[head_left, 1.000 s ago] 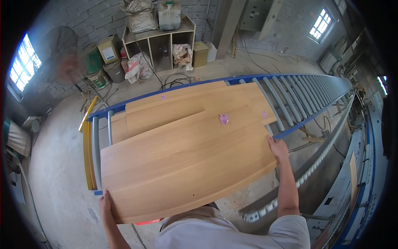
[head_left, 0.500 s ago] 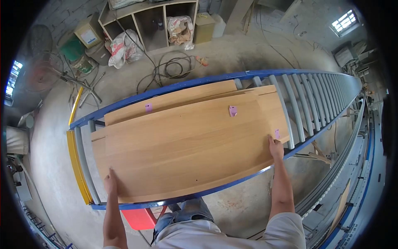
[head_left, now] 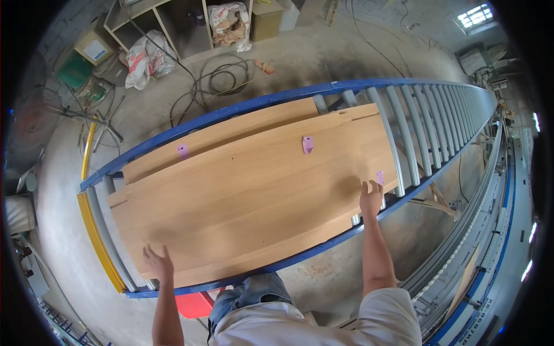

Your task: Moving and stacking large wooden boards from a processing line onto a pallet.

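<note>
A wood-grain panel (head_left: 242, 190) lies flat on top of a small stack on the roller conveyor. Behind it shows a strip of a lower panel (head_left: 231, 126). My left hand (head_left: 157, 265) hovers over the near left corner of the top panel, fingers spread and nothing in them. At the right end my right hand (head_left: 370, 199) appears raised off the wood, its fingers bent but apart, also holding nothing. Close to those fingertips is a pink label (head_left: 380, 177). Another pink label (head_left: 307, 145) sits on the top panel, its lower edge curling.
The conveyor's blue rail (head_left: 231, 116) runs along the far side, and grey rollers (head_left: 414, 138) stretch away right. A yellow end bar (head_left: 99, 241) closes its left end. Under the near rail is a red seat (head_left: 193, 305). A coiled black cable (head_left: 222, 81) lies on the floor beyond.
Both hands have lifted off the panel's edges and their fingers have opened. The top panel sits slightly differently over the stack, with rollers now showing by its near right corner. The view has shifted.
</note>
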The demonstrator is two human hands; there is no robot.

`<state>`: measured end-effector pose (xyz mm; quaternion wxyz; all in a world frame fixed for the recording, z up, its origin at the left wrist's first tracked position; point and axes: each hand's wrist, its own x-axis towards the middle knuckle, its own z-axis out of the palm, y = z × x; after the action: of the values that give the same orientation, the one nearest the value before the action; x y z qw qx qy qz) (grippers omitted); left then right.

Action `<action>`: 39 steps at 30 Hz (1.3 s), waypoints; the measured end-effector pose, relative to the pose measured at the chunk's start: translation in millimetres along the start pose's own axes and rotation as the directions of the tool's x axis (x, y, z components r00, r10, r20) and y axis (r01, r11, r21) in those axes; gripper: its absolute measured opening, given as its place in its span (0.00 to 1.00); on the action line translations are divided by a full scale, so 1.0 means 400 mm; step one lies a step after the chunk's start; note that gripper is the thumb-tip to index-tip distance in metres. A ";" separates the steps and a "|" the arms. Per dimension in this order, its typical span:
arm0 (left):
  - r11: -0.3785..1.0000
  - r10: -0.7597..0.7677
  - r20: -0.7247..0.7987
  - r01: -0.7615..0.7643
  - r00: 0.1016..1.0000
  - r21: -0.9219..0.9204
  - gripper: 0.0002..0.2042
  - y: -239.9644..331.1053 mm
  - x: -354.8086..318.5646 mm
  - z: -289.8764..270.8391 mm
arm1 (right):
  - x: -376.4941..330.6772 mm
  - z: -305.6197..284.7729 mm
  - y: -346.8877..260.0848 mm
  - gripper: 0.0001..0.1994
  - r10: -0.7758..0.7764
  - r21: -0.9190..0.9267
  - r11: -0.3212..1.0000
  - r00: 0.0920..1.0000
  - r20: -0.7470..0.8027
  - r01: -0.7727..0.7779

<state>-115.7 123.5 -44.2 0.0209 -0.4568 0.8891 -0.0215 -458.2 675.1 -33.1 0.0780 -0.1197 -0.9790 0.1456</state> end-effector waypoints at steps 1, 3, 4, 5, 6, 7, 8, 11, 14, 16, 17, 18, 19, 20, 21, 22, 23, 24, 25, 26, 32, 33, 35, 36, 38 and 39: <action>0.979 0.039 0.141 -0.009 0.989 -0.204 0.31 0.022 -0.024 0.001 | -0.017 0.003 -0.002 0.16 0.011 0.045 0.999 1.000 -0.016 -0.010; 0.900 0.373 0.167 -0.312 0.913 -0.303 0.33 0.069 -0.071 0.004 | -0.076 0.025 -0.010 0.18 -0.107 0.066 0.992 0.992 -0.070 0.112; 0.887 0.417 0.264 -0.326 0.870 -0.327 0.35 0.097 -0.098 0.008 | -0.122 0.043 -0.019 0.21 -0.170 0.072 0.983 0.985 -0.015 0.170; 0.864 0.477 0.322 -0.369 0.818 -0.342 0.37 0.120 -0.120 0.013 | -0.170 0.072 -0.037 0.25 -0.285 0.063 0.958 0.956 0.072 0.280; 0.880 0.447 0.310 -0.351 0.839 -0.319 0.40 0.137 -0.140 0.014 | -0.219 0.100 -0.056 0.28 -0.375 0.059 0.927 0.910 0.175 0.371; 0.886 0.437 0.301 -0.348 0.847 -0.307 0.40 0.141 -0.139 0.013 | -0.288 0.124 -0.078 0.32 -0.398 -0.037 0.908 0.888 0.230 0.416; 0.885 0.440 0.307 -0.349 0.844 -0.308 0.41 0.145 -0.143 0.015 | -0.339 0.139 -0.094 0.35 -0.324 -0.162 0.902 0.874 0.362 0.401; 0.866 0.480 0.324 -0.381 0.815 -0.323 0.42 0.125 -0.128 0.010 | -0.341 0.142 -0.111 0.37 -0.274 -0.123 0.933 0.888 0.370 0.339; 0.838 0.542 0.397 -0.440 0.741 -0.322 0.42 0.089 -0.103 -0.001 | -0.322 0.080 -0.146 0.34 -0.162 -0.176 0.942 0.846 0.508 0.286; 0.813 0.582 0.439 -0.492 0.685 -0.311 0.42 0.073 -0.084 -0.005 | -0.308 0.023 -0.195 0.23 -0.189 0.138 0.982 0.719 0.669 0.130; 0.816 0.577 0.460 -0.484 0.675 -0.315 0.40 0.070 -0.071 -0.006 | -0.321 -0.005 -0.233 0.19 -0.227 0.209 0.972 0.626 0.746 0.102; 0.824 0.567 0.496 -0.470 0.658 -0.317 0.39 0.071 -0.064 -0.002 | -0.402 -0.038 -0.273 0.19 -0.372 0.509 0.859 0.750 0.546 0.055; 0.816 0.564 0.547 -0.519 0.619 -0.255 0.38 0.072 -0.061 0.005 | -0.479 -0.079 -0.312 0.19 -0.436 0.658 0.730 0.868 0.237 0.187; 0.817 0.524 0.612 -0.553 0.592 -0.165 0.37 0.079 -0.060 0.018 | -0.575 -0.135 -0.327 0.21 -0.291 0.724 0.664 0.828 0.480 -0.187; 0.743 0.595 0.629 -0.642 0.500 -0.192 0.33 0.081 -0.080 0.032 | -0.672 -0.194 -0.342 0.19 -0.367 0.803 0.578 0.834 0.412 -0.143; 0.653 0.677 0.608 -0.719 0.413 -0.238 0.29 0.085 -0.095 0.054 | -0.745 -0.239 -0.368 0.17 -0.545 0.735 0.660 0.773 0.325 0.156; 0.346 0.855 0.476 -0.910 0.205 -0.230 0.23 0.089 -0.131 0.082 | -0.844 -0.283 -0.403 0.14 -0.564 0.758 0.641 0.745 0.356 0.123; -0.004 0.946 0.324 -0.998 -0.026 -0.069 0.18 0.085 -0.174 0.108 | -0.934 -0.331 -0.416 0.12 -0.627 0.785 0.615 0.646 0.435 0.069; 0.114 0.953 0.304 -0.941 0.013 -0.317 0.17 0.054 -0.222 0.128 | -1.021 -0.377 -0.416 0.11 -0.662 0.831 0.554 0.636 0.397 0.057; 0.187 0.944 0.328 -0.862 0.025 -0.471 0.17 0.025 -0.283 0.151 | -1.089 -0.420 -0.397 0.11 -0.758 0.871 0.449 0.601 0.254 0.199; 0.095 0.895 0.329 -0.594 -0.300 -0.799 0.14 -0.114 -0.581 0.168 | -1.417 -0.670 -0.083 0.15 -0.536 0.824 0.514 0.839 0.092 0.238; 0.153 0.870 0.379 -0.560 -0.314 -0.815 0.15 -0.116 -0.625 0.161 | -1.452 -0.700 -0.019 0.15 -0.412 0.806 0.560 0.909 0.072 0.190; 0.295 0.791 0.540 -0.594 -0.288 -0.749 0.15 -0.105 -0.697 0.149 | -1.525 -0.746 0.115 0.15 -0.164 0.754 0.640 0.985 -0.054 0.148; 0.333 0.762 0.585 -0.605 -0.280 -0.723 0.16 -0.103 -0.728 0.141 | -1.566 -0.767 0.182 0.15 0.032 0.814 0.579 0.999 0.022 -0.036; 0.386 0.707 0.656 -0.631 -0.267 -0.673 0.16 -0.096 -0.780 0.127 | -1.643 -0.795 0.304 0.15 0.382 0.888 0.350 0.911 0.156 -0.299; 0.403 0.686 0.680 -0.643 -0.259 -0.651 0.17 -0.092 -0.807 0.122 | -1.676 -0.806 0.359 0.15 0.548 0.887 0.210 0.801 0.241 -0.411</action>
<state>104.7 363.5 -85.1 0.5279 0.1949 0.7786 0.2777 275.6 722.1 149.0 0.1424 -0.3619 -0.6376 0.6650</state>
